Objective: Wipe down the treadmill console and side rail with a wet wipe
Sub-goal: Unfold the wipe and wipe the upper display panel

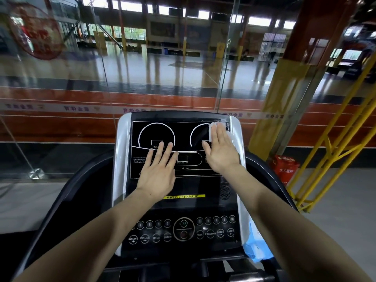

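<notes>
Your right hand (221,151) flat and wide, fingers pressing the white wet wipe (213,129) onto the treadmill console (179,180) display, right of frame centre, your left hand (158,171) spread flat and empty left of it, blue wipe pack (257,247) at lower right

We see most of the wet wipe (213,130) hidden under the right hand (220,150), console (179,202) small print partly covered by the left hand (157,174), blue pack (256,251) half behind our right forearm, side rails cut off below.
</notes>
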The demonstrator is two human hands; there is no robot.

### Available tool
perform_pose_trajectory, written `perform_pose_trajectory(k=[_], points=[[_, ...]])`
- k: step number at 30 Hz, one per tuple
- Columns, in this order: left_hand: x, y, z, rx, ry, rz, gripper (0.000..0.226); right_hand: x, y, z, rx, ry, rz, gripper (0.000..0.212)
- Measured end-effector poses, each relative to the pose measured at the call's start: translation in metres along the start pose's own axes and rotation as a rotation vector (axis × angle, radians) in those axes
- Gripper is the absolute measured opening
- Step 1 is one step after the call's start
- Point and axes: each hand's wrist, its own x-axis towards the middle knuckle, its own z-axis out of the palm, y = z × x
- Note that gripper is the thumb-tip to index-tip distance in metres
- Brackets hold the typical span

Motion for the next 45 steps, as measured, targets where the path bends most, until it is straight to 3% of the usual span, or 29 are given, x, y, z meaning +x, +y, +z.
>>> perform_pose_trajectory(k=[7,17,28,33,38,41,45], points=[[0.002,-0.002,-0.003,-0.019,0.002,0.004,0.065,-0.096,-0.006,0.038,0.044,0.006,0.073,0.081],[0.002,-0.008,-0.006,-0.005,0.008,0.009,0.064,0.010,-0.005,-0.004,0.074,-0.015,0.073,0.076],[-0.011,-0.013,0.004,-0.029,0.016,0.008,0.061,-0.117,0.011,0.056,-0.009,0.017,0.004,0.076],[-0.020,-0.015,0.005,-0.016,0.019,-0.004,0.062,-0.119,-0.004,0.062,0.006,0.063,0.060,0.076],[-0.031,-0.014,0.010,-0.016,0.008,-0.004,0.063,-0.121,-0.033,0.073,-0.018,0.029,-0.020,0.074],[-0.032,-0.007,0.011,-0.029,0.003,0.009,0.062,-0.123,-0.016,0.064,-0.109,0.022,-0.075,0.073],[-0.032,-0.002,0.010,-0.036,0.008,0.020,0.063,-0.127,0.015,0.054,-0.154,-0.003,0.061,0.075]])
